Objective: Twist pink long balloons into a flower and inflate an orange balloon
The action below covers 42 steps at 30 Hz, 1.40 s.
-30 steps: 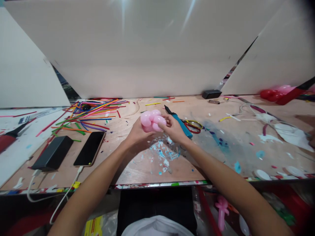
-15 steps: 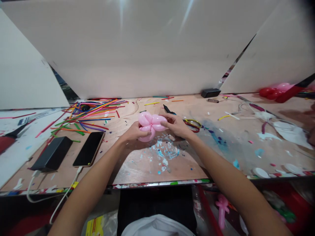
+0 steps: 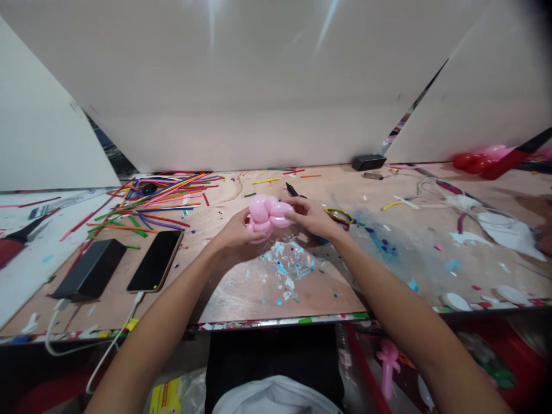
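A pink twisted balloon (image 3: 264,211), made of several rounded lobes bunched together, is held above the wooden table. My left hand (image 3: 238,233) is closed on its left side, with the thumb across the lower lobe. My right hand (image 3: 311,217) grips the right lobe between thumb and fingers. Just behind my right hand lie scissors with yellow and red handles (image 3: 340,216) and a dark pointed tool (image 3: 291,190), partly hidden by that hand. Blue paint flakes (image 3: 290,265) are scattered on the table below the balloon.
Uninflated balloons (image 3: 168,192) lie heaped at the back left. Nearer are a phone (image 3: 155,261) and a black box (image 3: 90,270), both with white cables. A small black block (image 3: 369,163) stands against the white panel. Red balloons (image 3: 472,163) sit far right.
The pink balloon has turned in my hands: its open flower face now looks like a more compact, overlapping bunch. Both hands keep hold and have shifted only slightly.
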### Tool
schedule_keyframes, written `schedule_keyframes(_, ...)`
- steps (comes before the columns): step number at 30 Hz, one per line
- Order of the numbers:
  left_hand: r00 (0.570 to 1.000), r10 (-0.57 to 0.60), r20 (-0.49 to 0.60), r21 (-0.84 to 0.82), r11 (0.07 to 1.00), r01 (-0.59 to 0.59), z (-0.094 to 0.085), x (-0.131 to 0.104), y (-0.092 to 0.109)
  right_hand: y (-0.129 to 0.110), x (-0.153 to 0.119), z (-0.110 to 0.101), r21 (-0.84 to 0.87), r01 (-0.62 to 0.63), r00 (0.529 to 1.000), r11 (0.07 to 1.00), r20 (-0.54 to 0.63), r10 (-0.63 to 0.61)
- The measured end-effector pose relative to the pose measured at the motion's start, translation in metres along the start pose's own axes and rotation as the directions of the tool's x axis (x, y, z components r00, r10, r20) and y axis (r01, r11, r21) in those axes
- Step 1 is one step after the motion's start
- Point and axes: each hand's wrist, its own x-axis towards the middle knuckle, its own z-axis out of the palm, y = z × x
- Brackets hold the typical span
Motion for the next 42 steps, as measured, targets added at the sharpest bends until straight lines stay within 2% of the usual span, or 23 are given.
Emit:
schedule_keyframes(3, 0.984, 0.008, -0.177, -0.097, 0.995, -0.025, 0.004, 0.005, -0.005, 0.002, 0.001, 0.004, 0.092, -0.068, 0.972, 0.993, -0.218, 0.086)
schedule_keyframes(6, 0.957, -0.062, -0.283, -0.21, 0.978, 0.001, 0.0, 0.011, -0.008, 0.004, 0.001, 0.007, 0.145, -0.103, 0.96, 0.984, -0.245, 0.136)
schedule_keyframes(9, 0.96, -0.067, -0.27, -0.277, 0.961, -0.011, -0.007, 0.014, -0.012, 0.004, 0.001, 0.006, 0.143, -0.08, 0.979, 0.986, -0.174, 0.105)
schedule_keyframes(12, 0.962, -0.127, -0.242, -0.372, 0.928, 0.029, -0.012, 0.017, -0.018, 0.002, 0.0, 0.005, 0.144, -0.056, 0.988, 0.988, -0.133, 0.076)
schedule_keyframes(15, 0.957, -0.181, -0.225, -0.467, 0.882, 0.057, -0.012, 0.019, -0.024, 0.001, 0.0, 0.004, 0.158, -0.027, 0.993, 0.987, -0.112, 0.046)
schedule_keyframes(20, 0.954, -0.21, -0.216, -0.526, 0.848, 0.068, -0.011, 0.021, -0.023, 0.005, 0.001, 0.001, 0.153, -0.031, 0.995, 0.988, -0.094, 0.045)
schedule_keyframes(25, 0.957, -0.237, -0.169, -0.511, 0.851, 0.12, -0.011, 0.016, -0.016, 0.005, 0.001, 0.002, 0.165, -0.073, 0.989, 0.984, -0.113, 0.092)
schedule_keyframes(31, 0.968, -0.178, -0.177, -0.46, 0.884, 0.079, -0.013, 0.015, -0.015, 0.005, 0.0, 0.002, 0.173, -0.079, 0.987, 0.982, -0.122, 0.101)
schedule_keyframes(34, 0.963, -0.204, -0.177, -0.498, 0.863, 0.092, -0.006, 0.01, -0.011, 0.009, 0.001, 0.004, 0.19, -0.098, 0.985, 0.977, -0.123, 0.122)
schedule_keyframes(37, 0.961, -0.251, -0.118, -0.531, 0.834, 0.152, 0.002, 0.001, -0.002, 0.009, 0.001, 0.009, 0.185, -0.119, 0.983, 0.975, -0.117, 0.142)
schedule_keyframes(40, 0.958, -0.213, -0.192, -0.397, 0.91, 0.123, 0.005, -0.002, 0.007, 0.003, -0.002, 0.017, 0.119, -0.167, 0.977, 0.979, -0.117, 0.181)
schedule_keyframes(42, 0.954, -0.159, -0.256, -0.265, 0.96, 0.09, 0.007, -0.001, 0.011, -0.003, -0.005, 0.023, -0.027, -0.131, 0.973, 0.991, -0.197, 0.123)
